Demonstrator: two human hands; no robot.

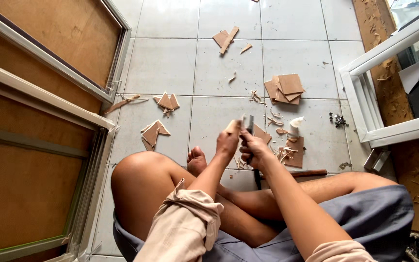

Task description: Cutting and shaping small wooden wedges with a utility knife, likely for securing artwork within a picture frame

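I sit cross-legged on a white tiled floor. My left hand (228, 141) grips a small light wooden piece (232, 126) that sticks up from the fist. My right hand (252, 147) is closed on a dark-handled blade tool (249, 127), held right against the wooden piece. Wood shavings and thin brown board offcuts (292, 149) lie just beyond both hands. My bare foot (197, 161) rests below the left hand.
A stack of square brown board pieces (285, 88) lies further out; triangular offcuts (155, 132) sit to the left. Metal-framed panels with brown board (40, 121) lean on the left, a white frame (364, 97) on the right. A dark-handled tool (306, 173) lies by my right leg.
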